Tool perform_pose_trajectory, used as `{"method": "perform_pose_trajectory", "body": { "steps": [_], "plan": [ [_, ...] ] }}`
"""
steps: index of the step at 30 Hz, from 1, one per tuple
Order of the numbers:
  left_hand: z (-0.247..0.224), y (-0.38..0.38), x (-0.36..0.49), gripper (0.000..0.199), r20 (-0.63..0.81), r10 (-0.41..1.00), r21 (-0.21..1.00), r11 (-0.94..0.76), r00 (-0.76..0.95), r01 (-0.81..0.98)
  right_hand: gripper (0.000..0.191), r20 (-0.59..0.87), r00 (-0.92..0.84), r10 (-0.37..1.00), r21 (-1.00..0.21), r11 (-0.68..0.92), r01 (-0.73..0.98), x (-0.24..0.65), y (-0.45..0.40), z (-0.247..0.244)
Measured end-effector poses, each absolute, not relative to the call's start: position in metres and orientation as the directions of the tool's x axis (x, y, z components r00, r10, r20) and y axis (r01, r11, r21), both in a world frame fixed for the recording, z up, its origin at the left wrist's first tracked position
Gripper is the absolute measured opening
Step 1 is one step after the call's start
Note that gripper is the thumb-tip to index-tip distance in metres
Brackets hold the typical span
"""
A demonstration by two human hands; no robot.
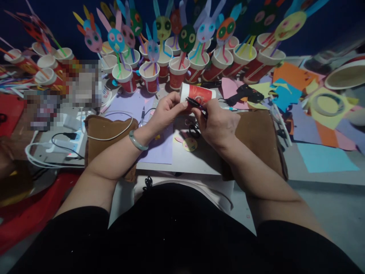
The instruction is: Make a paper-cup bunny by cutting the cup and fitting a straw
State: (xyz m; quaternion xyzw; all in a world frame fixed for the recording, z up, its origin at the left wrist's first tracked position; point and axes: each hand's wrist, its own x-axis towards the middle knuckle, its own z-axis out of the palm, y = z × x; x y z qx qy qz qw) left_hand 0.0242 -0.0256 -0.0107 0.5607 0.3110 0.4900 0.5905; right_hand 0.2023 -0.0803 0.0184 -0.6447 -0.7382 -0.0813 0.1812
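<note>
A red and white paper cup (199,92) lies on its side between my hands, rim to the left. My left hand (168,110) grips it near the rim, thumb toward the front. My right hand (218,120) is closed around a slim dark pointed tool (194,101), whose tip rests near the cup wall by my left thumb. The fingers hide most of the tool, so its kind is unclear. Under my right hand show black scissor handles (194,130). A small yellow paper rabbit face (189,144) with pink ears sits just below them.
Behind stand several red paper cups (179,72) with coloured paper rabbit heads on bent straws. Brown pads (110,131) lie under my forearms. White cables run to a power strip (75,140) at left. Paper scraps (288,95) and a tape roll (326,101) cover the right side.
</note>
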Motion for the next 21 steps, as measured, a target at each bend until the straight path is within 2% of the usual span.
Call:
{"method": "perform_pose_trajectory", "body": {
  "steps": [4, 11, 15, 21],
  "plan": [
    [-0.0108, -0.0254, 0.0240, 0.039, 0.183, 0.929, 0.967, -0.111, 0.322, -0.230, 0.054, 0.360, -0.099, 0.928, -0.089, 0.140, 0.986, 0.2012, -0.0802, 0.0194],
    [-0.0067, -0.0271, 0.0237, 0.036, 0.184, 0.925, 0.964, -0.103, 0.333, -0.245, 0.052, 0.446, -0.143, 0.884, -0.085, 0.201, 0.976, 0.2046, -0.0800, 0.0151],
    [-0.0054, -0.0273, 0.0230, 0.036, 0.167, 0.925, 0.965, -0.084, 0.341, -0.247, 0.052, 0.427, -0.134, 0.894, -0.086, 0.188, 0.979, 0.2043, -0.0793, 0.0152],
    [-0.0058, -0.0264, 0.0224, 0.034, 0.156, 0.927, 0.966, -0.072, 0.341, -0.247, 0.054, 0.428, -0.109, 0.897, -0.160, 0.194, 0.968, 0.2051, -0.0784, 0.0130]
  ]
}}
